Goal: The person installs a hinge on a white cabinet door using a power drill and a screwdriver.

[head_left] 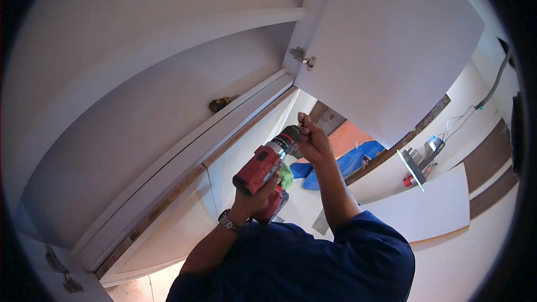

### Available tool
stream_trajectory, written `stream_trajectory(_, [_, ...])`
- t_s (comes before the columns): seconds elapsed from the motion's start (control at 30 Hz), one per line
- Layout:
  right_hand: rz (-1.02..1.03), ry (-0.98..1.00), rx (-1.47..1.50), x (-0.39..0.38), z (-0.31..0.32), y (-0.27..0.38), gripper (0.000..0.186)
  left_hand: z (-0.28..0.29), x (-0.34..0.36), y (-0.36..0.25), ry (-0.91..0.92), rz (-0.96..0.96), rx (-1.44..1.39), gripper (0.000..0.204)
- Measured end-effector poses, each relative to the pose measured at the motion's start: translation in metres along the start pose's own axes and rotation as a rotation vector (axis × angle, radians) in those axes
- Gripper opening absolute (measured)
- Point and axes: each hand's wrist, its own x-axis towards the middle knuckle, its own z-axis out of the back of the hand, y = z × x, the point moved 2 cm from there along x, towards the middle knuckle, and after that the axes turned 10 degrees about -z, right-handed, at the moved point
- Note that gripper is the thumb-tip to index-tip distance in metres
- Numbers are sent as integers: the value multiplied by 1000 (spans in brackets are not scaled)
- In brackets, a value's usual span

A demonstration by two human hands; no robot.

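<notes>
A red and black cordless drill [259, 169] points up and to the right, held by its handle in my left hand [249, 202]. My right hand [309, 137] is at the chuck end, fingers curled and pinched on something small that I cannot make out, perhaps touching the bit. Behind my hands, a yellow and black screwdriver [219, 104] lies inside a white cabinet [151, 112]. A white door [386, 50] hangs open at the upper right, with metal hinges [307, 62] at its left edge.
Below the door are blue sheeting [364, 155] and a green bag [285, 176]. At the right a wired electrical fitting [417, 165] hangs above a white board [442, 201]. A grey conduit [495, 84] runs along the wall. More hinges [64, 274] sit at lower left.
</notes>
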Motion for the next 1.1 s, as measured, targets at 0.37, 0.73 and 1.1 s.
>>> stream_trajectory(0.37, [-56, 100, 15, 15, -36, -6, 22, 14, 7, 6, -35, 21, -25, 20])
stream_trajectory(0.73, [113, -400, -625, 102, 26, 19, 36, 13, 42, -71, -85, -88, -71, 23])
stream_trajectory(1.1, [1010, -449, -1834, 201, 39, 64, 36, -48, 190, -255, -1, -310, -109, 18])
